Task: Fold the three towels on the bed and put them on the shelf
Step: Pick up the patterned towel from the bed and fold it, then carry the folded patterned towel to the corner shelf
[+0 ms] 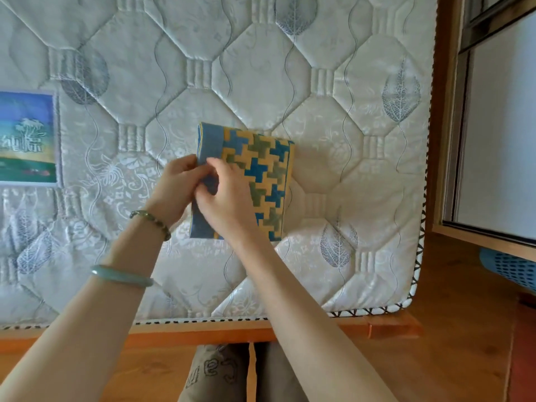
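Observation:
One folded towel (pixel 261 166), blue with a yellow, green and blue stepped pattern, lies flat on the quilted white mattress (pixel 333 117) near the middle of the view. My left hand (pixel 174 187) grips its blue left edge. My right hand (pixel 229 195) lies on top of the towel beside the left hand, with its fingers curled and pinching the same blue edge. Only this one towel is in view.
A printed label (pixel 27 137) is on the mattress at the left. The orange wooden bed frame (pixel 391 329) runs along the near edge. A wooden cabinet with a pale door (pixel 499 126) stands at the right, with a blue plastic basket (pixel 507 268) below it.

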Tool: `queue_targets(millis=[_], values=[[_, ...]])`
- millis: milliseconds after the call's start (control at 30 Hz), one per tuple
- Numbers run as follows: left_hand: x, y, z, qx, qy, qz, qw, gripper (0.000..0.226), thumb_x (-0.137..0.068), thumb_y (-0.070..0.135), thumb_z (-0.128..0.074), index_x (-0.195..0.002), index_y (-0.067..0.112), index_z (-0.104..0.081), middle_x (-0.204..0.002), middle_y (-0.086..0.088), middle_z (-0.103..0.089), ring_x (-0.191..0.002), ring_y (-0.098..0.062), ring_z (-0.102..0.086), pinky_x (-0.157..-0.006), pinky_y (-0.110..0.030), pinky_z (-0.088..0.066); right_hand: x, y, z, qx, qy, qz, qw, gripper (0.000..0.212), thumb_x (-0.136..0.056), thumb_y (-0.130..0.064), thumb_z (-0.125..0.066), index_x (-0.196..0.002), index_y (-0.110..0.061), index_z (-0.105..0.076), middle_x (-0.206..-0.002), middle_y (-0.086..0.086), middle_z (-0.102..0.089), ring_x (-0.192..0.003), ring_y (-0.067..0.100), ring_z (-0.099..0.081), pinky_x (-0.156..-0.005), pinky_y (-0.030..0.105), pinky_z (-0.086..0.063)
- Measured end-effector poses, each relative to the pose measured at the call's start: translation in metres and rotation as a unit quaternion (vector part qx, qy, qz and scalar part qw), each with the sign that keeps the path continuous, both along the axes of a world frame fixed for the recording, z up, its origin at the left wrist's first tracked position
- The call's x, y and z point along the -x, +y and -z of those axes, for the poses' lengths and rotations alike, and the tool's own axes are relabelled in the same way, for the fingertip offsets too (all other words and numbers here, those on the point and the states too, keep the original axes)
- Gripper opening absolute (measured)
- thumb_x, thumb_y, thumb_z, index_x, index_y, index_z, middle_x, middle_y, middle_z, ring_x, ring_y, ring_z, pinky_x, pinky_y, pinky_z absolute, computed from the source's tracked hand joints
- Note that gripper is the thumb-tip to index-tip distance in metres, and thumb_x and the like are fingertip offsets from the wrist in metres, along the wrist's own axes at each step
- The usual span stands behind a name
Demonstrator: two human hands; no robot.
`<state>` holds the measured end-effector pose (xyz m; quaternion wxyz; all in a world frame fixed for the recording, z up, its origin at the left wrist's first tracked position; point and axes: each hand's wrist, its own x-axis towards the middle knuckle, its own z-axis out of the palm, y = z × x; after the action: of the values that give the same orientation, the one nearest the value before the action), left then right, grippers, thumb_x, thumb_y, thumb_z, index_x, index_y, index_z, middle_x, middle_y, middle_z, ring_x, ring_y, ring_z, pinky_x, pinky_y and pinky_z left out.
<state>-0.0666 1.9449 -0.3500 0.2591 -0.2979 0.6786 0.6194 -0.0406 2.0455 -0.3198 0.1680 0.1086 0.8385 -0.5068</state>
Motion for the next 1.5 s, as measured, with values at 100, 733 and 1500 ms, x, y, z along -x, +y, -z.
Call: queue_targets(millis=[100,733,1500], values=[[-0.002,-0.004,0.027,0.091,0.003,0.033,0.995,0.032,-0.081,0.026,-0.062,-0.088,-0.005,-0.056,-0.082,-0.014,-0.055,-0.076,-0.021,-0.051,-0.07,-0.036,-0.04,0.002,0.027,0.028,-0.17,0.164,0.007,0.972,0.039,-0.085,-0.016,-0.044,-0.116,-0.005,-0.065,-0.125,0.017,-0.059,-0.119,0.032,-0.052,-0.103,0.043,-0.04],[-0.038,0.015,0.079,0.473,0.145,0.408,0.767,0.071,-0.094,0.065,-0.021,-0.153,0.03,-0.005,-0.162,-0.014,-0.006,-0.148,-0.032,-0.012,-0.117,-0.057,-0.011,-0.059,0.075,0.122,-0.392,0.145,-0.207,0.885,0.057,-0.095,-0.05,-0.038,-0.146,-0.023,-0.037,-0.154,0.015,-0.028,-0.144,0.032,-0.021,-0.117,0.054,-0.013],[-0.04,0.022,0.009,0.262,0.04,0.084,0.96,0.039,-0.101,0.043,-0.028,-0.098,0.007,-0.044,-0.09,-0.009,-0.054,-0.082,-0.027,-0.052,-0.071,-0.036,-0.037,-0.028,0.111,0.026,0.113,-0.164,0.162,0.967,0.009,-0.092,-0.027,-0.057,-0.087,-0.02,-0.058,-0.077,-0.006,-0.058,-0.07,0.009,-0.056,-0.062,0.02,-0.043]])
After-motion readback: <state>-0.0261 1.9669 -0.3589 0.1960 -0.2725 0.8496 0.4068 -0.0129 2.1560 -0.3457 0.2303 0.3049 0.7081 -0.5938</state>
